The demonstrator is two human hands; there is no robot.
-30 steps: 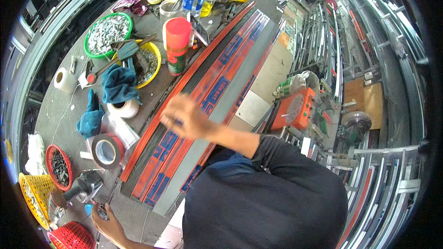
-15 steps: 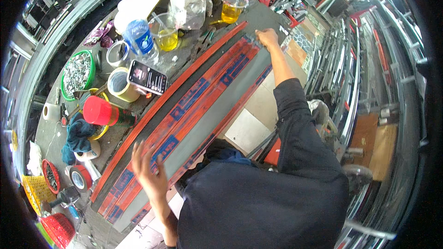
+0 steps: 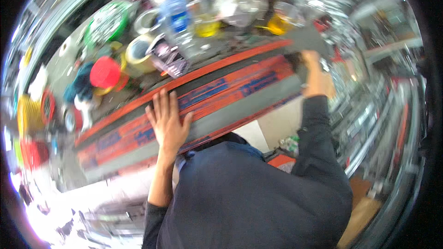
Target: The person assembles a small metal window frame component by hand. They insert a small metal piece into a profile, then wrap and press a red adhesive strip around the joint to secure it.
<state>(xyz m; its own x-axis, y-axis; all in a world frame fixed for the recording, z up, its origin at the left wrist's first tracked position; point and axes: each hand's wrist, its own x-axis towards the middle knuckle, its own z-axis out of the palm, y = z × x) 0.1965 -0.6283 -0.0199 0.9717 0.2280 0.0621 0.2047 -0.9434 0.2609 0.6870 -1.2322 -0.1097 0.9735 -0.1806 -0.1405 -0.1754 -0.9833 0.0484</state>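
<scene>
A long grey profile [image 3: 221, 116], faced with red and blue printed film, lies along the front of the workbench. My left hand [image 3: 169, 122] is spread flat over its middle, fingers apart and holding nothing. At the profile's right end is my right hand [image 3: 314, 71], its fingers curled and blurred; what they grip, if anything, cannot be made out. A thin red strip [image 3: 184, 79] runs parallel behind the profile, apart from both hands. Behind that strip a phone [image 3: 169, 56] leans against a roll of tape [image 3: 139, 50].
Along the back of the bench [image 3: 55, 71] stand a water bottle [image 3: 175, 16], cups of yellow liquid [image 3: 278, 24], a clear plastic bag [image 3: 241, 3], a red-lidded container [image 3: 105, 73] and a green basket [image 3: 107, 24]. Metal profiles [image 3: 369, 129] are stacked at the right.
My view has swung, so the bench appears turned clockwise. My left hand, raised at the profile's left part before, is now laid flat nearer its middle. My right hand stays at the right end.
</scene>
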